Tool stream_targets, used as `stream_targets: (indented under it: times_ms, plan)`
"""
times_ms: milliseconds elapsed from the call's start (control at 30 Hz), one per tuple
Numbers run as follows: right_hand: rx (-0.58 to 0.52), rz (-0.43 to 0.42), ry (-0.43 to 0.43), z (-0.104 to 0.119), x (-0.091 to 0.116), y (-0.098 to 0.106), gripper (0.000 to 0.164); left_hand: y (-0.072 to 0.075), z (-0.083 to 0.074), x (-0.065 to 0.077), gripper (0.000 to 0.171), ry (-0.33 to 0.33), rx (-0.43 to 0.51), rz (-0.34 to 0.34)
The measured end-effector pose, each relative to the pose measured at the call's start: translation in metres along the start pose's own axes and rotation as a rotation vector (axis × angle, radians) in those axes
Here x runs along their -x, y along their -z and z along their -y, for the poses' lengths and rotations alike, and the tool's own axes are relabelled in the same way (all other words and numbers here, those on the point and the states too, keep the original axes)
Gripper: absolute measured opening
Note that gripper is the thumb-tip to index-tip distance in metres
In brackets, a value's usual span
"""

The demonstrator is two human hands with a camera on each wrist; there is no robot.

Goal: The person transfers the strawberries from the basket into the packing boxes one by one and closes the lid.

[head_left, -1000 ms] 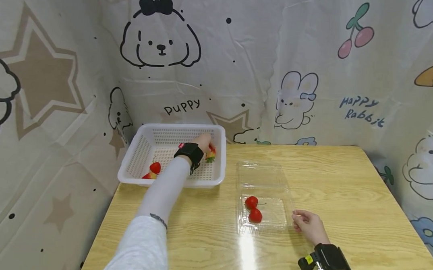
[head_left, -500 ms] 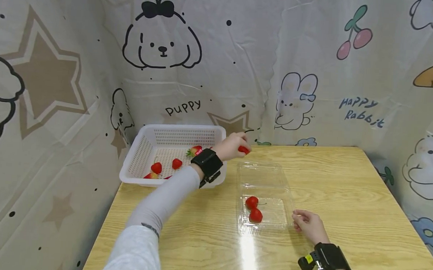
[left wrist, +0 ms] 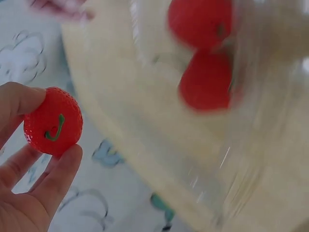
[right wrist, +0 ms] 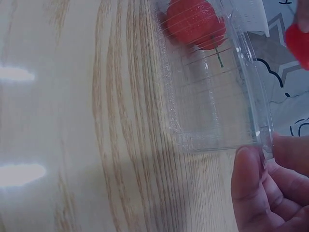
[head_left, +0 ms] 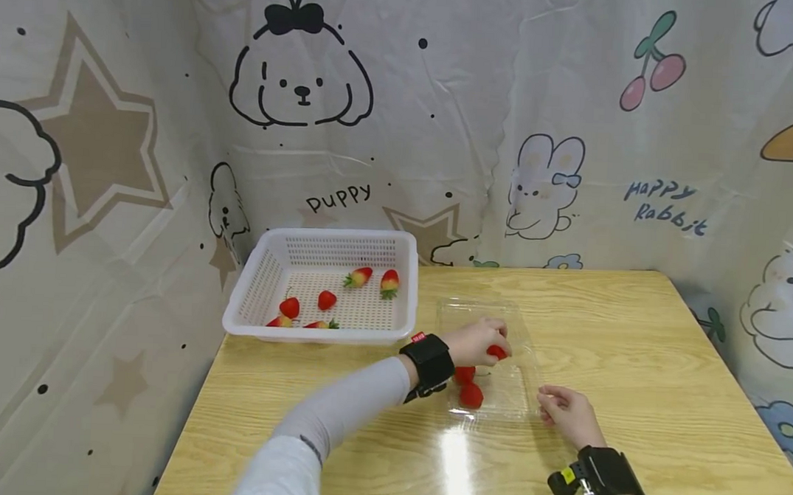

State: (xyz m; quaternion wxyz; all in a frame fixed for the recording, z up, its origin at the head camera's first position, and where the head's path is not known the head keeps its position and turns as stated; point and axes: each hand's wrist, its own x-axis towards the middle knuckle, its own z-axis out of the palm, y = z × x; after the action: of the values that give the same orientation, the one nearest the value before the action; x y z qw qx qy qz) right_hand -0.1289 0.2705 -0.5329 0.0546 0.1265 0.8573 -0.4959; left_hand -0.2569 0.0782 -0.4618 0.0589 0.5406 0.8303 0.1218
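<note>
My left hand (head_left: 477, 342) pinches a bumpy, round red fruit with a small green stem (left wrist: 54, 118), lychee-like, between thumb and fingertips. In the head view it is above the clear plastic clamshell box (head_left: 505, 409), whose lid lies back. Inside the box, at its left, two smooth red fruits (head_left: 471, 395) touch each other; a thin stem shows beside one. At the box's right side, my right hand (head_left: 570, 416) pinches its rim between thumb and finger, plain in the right wrist view, where the box wall (right wrist: 263, 108) meets the fingertips.
A white perforated basket (head_left: 234, 310) stands at the table's back left. In it lie several red fruits, among them strawberries (head_left: 390, 283) with green leaves. A printed curtain (head_left: 441, 131) hangs behind and beside the wooden table (head_left: 387, 454).
My left hand has come out of the basket with the red fruit and moved right and nearer, over the clear box. My right hand stays at the box rim.
</note>
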Motion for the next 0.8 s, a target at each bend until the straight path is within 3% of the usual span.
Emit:
stream_targets:
  times_ms: [167, 300, 533, 800]
  plan:
    - [-0.005, -0.004, -0.005, -0.001, -0.001, 0.000, 0.035, -0.029, -0.010, 0.000, 0.024, -0.046, -0.095, 0.084]
    - [-0.011, -0.003, -0.001, -0.001, -0.001, -0.001, 0.034, -0.044, -0.014, 0.002, 0.021, -0.047, -0.119, 0.159]
    - [-0.014, -0.005, -0.001, 0.001, 0.000, -0.001, 0.034, -0.058, -0.014, 0.008, 0.018, -0.081, -0.201, 0.217]
    - [-0.006, 0.006, -0.005, 0.001, -0.001, 0.000, 0.035, -0.059, -0.017, 0.014, 0.021, -0.015, -0.213, 0.231]
